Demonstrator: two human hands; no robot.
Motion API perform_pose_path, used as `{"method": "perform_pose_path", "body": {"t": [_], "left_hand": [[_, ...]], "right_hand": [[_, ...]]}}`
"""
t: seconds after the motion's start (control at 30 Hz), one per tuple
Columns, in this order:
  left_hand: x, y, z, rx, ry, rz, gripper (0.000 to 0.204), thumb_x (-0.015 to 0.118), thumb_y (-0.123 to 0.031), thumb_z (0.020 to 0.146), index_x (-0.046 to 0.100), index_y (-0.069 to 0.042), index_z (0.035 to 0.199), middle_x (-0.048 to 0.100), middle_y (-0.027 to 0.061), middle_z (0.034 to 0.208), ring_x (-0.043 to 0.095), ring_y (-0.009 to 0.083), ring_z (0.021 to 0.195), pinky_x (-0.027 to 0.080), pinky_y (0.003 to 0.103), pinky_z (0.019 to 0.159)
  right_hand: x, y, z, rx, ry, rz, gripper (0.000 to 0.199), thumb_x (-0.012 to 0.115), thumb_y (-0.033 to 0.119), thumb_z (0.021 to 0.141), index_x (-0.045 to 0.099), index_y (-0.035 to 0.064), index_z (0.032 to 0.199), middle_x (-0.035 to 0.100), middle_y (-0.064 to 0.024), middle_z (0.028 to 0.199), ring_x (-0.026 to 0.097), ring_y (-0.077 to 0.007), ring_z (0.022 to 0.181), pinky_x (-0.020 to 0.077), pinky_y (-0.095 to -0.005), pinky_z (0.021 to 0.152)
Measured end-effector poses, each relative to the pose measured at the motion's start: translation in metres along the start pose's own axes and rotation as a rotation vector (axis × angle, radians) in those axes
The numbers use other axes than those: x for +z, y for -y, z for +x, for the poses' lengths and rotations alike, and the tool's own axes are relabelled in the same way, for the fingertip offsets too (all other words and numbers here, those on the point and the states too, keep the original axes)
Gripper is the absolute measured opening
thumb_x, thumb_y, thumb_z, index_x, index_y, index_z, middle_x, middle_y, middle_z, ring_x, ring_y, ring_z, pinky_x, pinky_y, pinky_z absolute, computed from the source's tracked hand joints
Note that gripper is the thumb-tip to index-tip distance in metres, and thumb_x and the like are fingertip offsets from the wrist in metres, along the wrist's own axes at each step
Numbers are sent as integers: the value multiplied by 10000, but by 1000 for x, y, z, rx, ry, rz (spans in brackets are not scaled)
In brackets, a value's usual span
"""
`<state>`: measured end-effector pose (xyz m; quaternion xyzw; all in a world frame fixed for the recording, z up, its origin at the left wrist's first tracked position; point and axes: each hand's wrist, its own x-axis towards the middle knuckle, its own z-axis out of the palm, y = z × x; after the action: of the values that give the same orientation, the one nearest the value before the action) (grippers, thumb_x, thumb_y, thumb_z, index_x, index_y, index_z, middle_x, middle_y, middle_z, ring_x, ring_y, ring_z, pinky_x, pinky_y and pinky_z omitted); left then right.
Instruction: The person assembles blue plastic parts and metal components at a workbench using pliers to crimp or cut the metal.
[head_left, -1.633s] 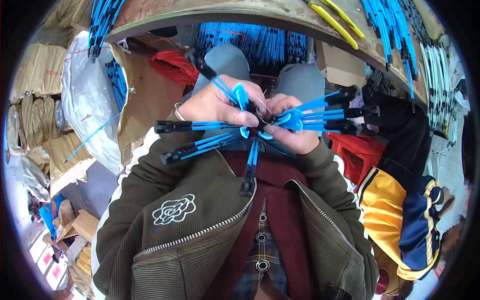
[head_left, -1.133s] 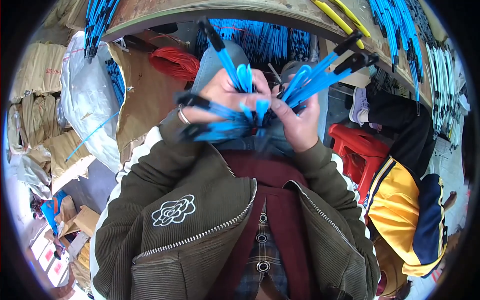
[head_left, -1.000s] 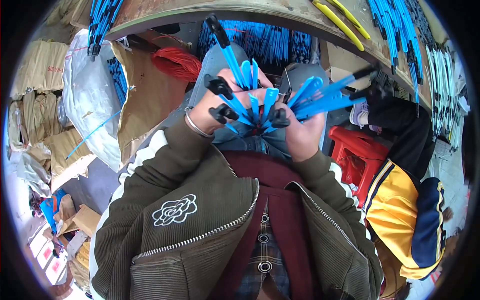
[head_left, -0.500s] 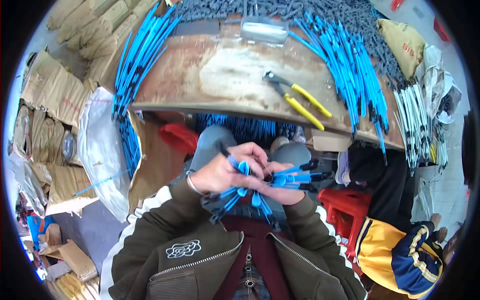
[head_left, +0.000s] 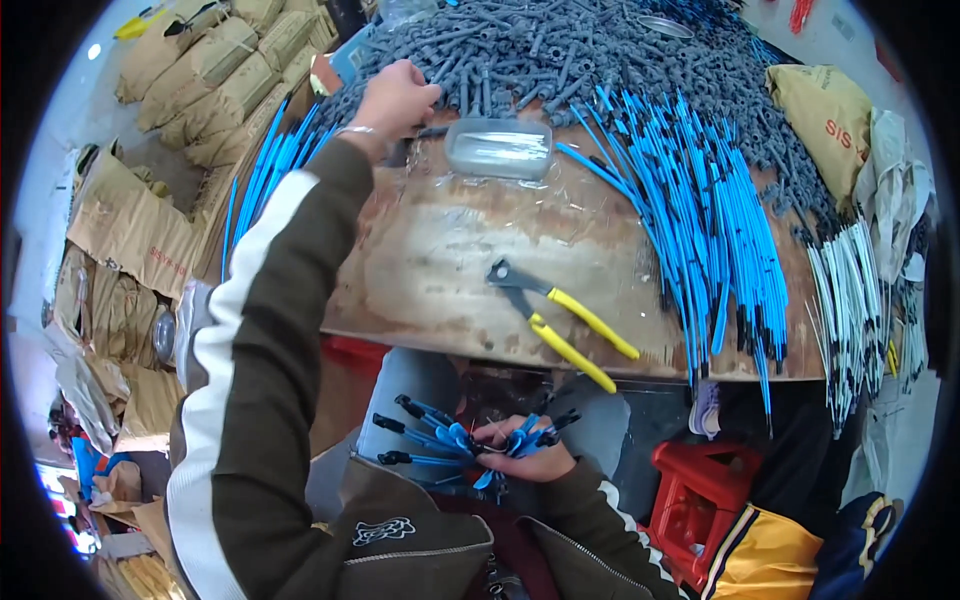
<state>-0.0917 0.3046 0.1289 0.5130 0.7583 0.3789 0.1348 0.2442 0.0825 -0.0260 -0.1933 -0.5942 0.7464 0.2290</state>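
My left hand (head_left: 395, 105) reaches to the far left of the table, at the edge of a heap of dark grey plastic fittings (head_left: 540, 50). Its fingers are curled, and whatever lies in them is hidden. Over my lap, my right hand (head_left: 535, 460) grips a cluster of blue rods with black tips (head_left: 440, 438), which fan out from a hub partly covered by the fingers.
Yellow-handled pincers (head_left: 560, 320) lie on the wooden table (head_left: 410, 250), below a clear plastic box (head_left: 500, 148). Long blue rods (head_left: 700, 230) are stacked right, others (head_left: 270, 175) left. White rods (head_left: 845, 310), a red stool (head_left: 695, 505) and a seated person (head_left: 780, 545) are at right.
My left hand has left the cluster and moved up and away to the grey heap. My right hand still holds the cluster, now lower in view. The view has shifted toward the table.
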Motion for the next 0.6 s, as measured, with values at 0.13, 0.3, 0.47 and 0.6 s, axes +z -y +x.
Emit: {"method": "perform_pose_path", "body": {"t": [0.13, 0.3, 0.47, 0.6], "left_hand": [[50, 8, 53, 108, -90, 540, 299, 677, -180, 714, 555, 32, 886, 619, 104, 726, 618, 151, 608, 502, 292, 541], [48, 15, 75, 41, -84, 426, 506, 675, -227, 696, 510, 17, 1109, 627, 164, 868, 631, 260, 749, 508, 358, 674], [-17, -15, 9, -37, 46, -461, 642, 638, -183, 723, 381, -19, 1288, 626, 128, 870, 626, 212, 721, 518, 302, 694], [-83, -23, -95, -10, 454, -602, 624, 580, -118, 742, 345, -29, 1314, 597, 83, 756, 569, 152, 621, 489, 269, 582]], "right_hand": [[-9, 6, 4, 15, -36, 29, 172, 747, 75, 702, 619, 13, 798, 659, -94, 871, 613, -142, 803, 483, -276, 705], [-15, 2, 8, -59, -75, -23, 170, 754, 56, 680, 602, -2, 728, 662, -116, 884, 620, -157, 819, 488, -298, 707], [-8, -3, 5, -44, -132, 63, 182, 762, 55, 664, 600, -5, 721, 656, -115, 883, 619, -164, 806, 489, -304, 703], [0, 4, 2, 44, -104, -107, 190, 764, 41, 651, 589, -4, 711, 652, -123, 898, 618, -173, 804, 490, -308, 706]]}}
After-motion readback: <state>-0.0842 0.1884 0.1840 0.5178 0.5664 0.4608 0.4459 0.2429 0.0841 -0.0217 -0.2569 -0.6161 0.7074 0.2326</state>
